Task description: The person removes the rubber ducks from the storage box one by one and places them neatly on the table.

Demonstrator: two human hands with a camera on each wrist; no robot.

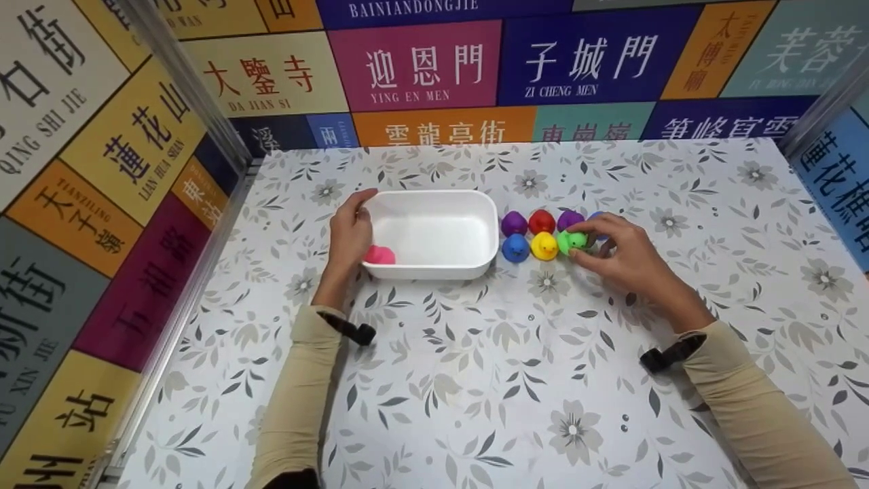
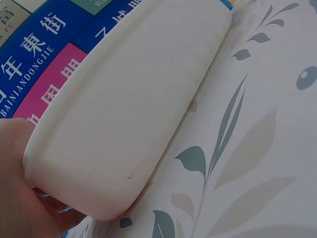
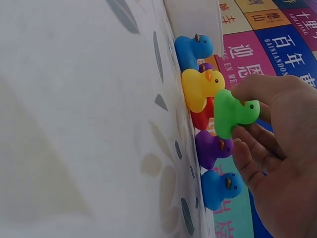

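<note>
My left hand (image 1: pixel 349 229) grips the left end of a white rectangular plastic tub (image 1: pixel 438 227). In the left wrist view the tub's long outer wall (image 2: pixel 133 109) fills the middle, and part of the hand is hidden behind its end. A pink rubber duck (image 1: pixel 380 255) lies inside, in the near left corner. To the right of the tub, my right hand (image 1: pixel 631 258) pinches a green rubber duck (image 3: pixel 228 115) between thumb and fingers. The green duck is at the right end of the near row, beside a yellow duck (image 1: pixel 544 246).
A blue duck (image 1: pixel 516 248) sits left of the yellow one. Behind them stand a purple duck (image 1: pixel 514 223), a red duck (image 1: pixel 541 221), another purple duck (image 1: pixel 569 218) and a blue duck (image 3: pixel 220 190). The floral tablecloth (image 1: pixel 475 380) meets sign-covered walls (image 1: pixel 414 68).
</note>
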